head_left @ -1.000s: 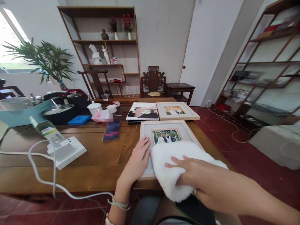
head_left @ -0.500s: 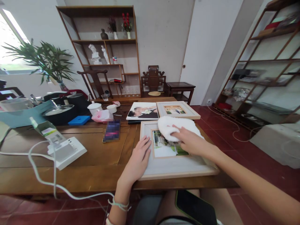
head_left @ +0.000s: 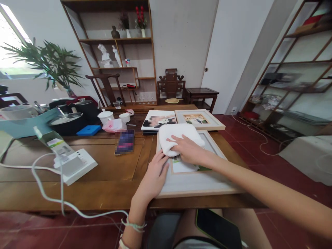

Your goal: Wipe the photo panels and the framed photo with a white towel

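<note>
A light wooden picture frame [head_left: 197,188] with a photo [head_left: 186,167] inside lies flat at the table's front edge. My right hand [head_left: 190,150] presses a folded, fluffy white cloth [head_left: 178,133] onto the upper left of the frame, gripping it with some fingers bent into its near edge. The cloth and my hand hide much of the photo. Along the frame's left border rests my left hand [head_left: 155,173], fingers stretched out and lying flat, their tips close to the cloth's lower corner.
Behind the frame lie a second framed photo [head_left: 218,124] and a photo panel [head_left: 159,119]. A phone [head_left: 125,142], a white box [head_left: 80,166] with a looping cable [head_left: 48,199], a blue box [head_left: 89,130] and pots [head_left: 67,121] stand leftward. Another phone [head_left: 218,228] lies on my lap.
My right hand has slid the white cloth leftward across the frame, from its upper middle to its upper left corner. My left hand stays on the left border. The view has shifted slightly.
</note>
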Demonstrator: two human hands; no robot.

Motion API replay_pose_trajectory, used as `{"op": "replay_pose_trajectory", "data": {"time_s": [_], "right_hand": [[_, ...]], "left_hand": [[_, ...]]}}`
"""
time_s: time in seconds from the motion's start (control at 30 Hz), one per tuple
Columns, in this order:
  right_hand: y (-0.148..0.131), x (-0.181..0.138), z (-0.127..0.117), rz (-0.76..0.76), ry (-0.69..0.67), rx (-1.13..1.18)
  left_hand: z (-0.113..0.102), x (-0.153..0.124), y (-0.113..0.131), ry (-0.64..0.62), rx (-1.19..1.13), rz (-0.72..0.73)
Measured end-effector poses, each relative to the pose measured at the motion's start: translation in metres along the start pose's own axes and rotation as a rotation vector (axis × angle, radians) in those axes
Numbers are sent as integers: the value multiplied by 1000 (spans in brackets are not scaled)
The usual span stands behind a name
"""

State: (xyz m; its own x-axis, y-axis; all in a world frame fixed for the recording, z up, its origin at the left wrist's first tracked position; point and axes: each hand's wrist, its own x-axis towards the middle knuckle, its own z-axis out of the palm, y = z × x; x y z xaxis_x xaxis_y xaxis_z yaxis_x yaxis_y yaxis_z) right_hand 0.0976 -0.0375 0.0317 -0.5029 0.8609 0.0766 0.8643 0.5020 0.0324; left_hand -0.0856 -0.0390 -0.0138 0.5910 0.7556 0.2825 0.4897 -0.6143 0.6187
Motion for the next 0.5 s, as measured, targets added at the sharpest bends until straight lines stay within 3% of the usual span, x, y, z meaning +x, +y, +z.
{"op": "replay_pose_trajectory", "data": {"time_s": [0.17,0.3,0.5], "right_hand": [[6,-9,-9,-1,-5,3],[9,8,-7,34,48,-7],[9,24,-6,-55,45,-25]], "left_hand": [[1,0,0,-5,-10,9],[1,0,0,-15,11,-26],[0,1,0,-18,23,-34]]}}
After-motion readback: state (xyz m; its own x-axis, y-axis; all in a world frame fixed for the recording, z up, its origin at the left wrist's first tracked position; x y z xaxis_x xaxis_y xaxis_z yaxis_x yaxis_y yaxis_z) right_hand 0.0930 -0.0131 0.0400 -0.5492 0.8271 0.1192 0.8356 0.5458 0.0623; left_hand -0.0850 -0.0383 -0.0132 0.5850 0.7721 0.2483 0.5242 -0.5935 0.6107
